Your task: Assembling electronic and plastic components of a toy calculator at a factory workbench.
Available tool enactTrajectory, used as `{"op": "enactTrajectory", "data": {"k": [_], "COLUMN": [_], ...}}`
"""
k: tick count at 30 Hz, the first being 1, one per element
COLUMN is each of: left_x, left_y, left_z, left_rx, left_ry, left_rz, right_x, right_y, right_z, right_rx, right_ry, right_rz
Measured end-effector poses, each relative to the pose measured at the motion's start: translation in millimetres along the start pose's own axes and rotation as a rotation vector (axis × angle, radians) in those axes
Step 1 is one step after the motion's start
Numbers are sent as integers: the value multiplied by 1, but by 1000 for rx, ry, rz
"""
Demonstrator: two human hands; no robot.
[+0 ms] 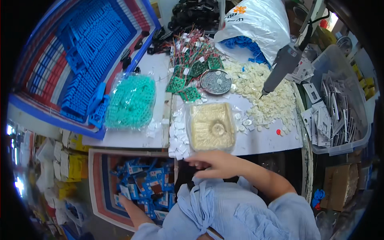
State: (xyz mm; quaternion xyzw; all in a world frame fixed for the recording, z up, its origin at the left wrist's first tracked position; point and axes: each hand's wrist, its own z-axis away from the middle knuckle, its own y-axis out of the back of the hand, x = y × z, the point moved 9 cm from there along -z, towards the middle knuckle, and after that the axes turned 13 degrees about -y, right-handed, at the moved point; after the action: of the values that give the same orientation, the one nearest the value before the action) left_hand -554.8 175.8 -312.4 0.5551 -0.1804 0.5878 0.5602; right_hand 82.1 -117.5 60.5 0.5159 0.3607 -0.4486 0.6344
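At the table's near edge, my right hand (pixel 218 165) points left with its fingers and thumb apart and nothing seen between them. It is just in front of a yellowish plastic-wrapped block (pixel 212 127) with a round hollow. Small white pieces (pixel 180 142) lie by its fingertips. Down to the left, my left hand (pixel 127 203) reaches into a striped-lined bin (pixel 105 188) of blue-and-white casings (pixel 154 186). It touches a light-coloured casing (pixel 125 192); its fingers are mostly hidden, so I cannot tell whether they grip it.
A grey electric screwdriver (pixel 282 70) hangs over scattered cream discs (pixel 272 100). Wired green circuit boards (pixel 190 94) and a round dish of screws (pixel 216 82) lie behind the block. Bagged green parts (pixel 131 102) and a blue crate (pixel 44 114) stand left; a clear tub (pixel 344 148) stands right.
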Motion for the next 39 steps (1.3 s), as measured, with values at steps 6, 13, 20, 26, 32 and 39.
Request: {"op": "enactTrajectory", "data": {"k": [6,13,20,26,32,39], "left_x": [376,586,612,695,632,578], "left_y": [-76,-307,-507,-562,-440,-401], "left_z": [219,425,399,283,124,25], "left_rx": [275,-948,-1126,-669,207,-258], "left_ry": [-1206,-1629,-1716,-1565,-768,-820], "left_rz": [18,-46,-969,-542,-1185,-1240], "right_x": [65,63,85,93,91,117], "right_y": [71,124,180,233,263,259], "right_z": [84,115,152,169,162,127], "right_rx": [341,597,831,933,950,912], "right_ry": [-228,-189,-238,-235,-335,-219], "right_rz": [-338,-346,-388,-448,-331,-375]}}
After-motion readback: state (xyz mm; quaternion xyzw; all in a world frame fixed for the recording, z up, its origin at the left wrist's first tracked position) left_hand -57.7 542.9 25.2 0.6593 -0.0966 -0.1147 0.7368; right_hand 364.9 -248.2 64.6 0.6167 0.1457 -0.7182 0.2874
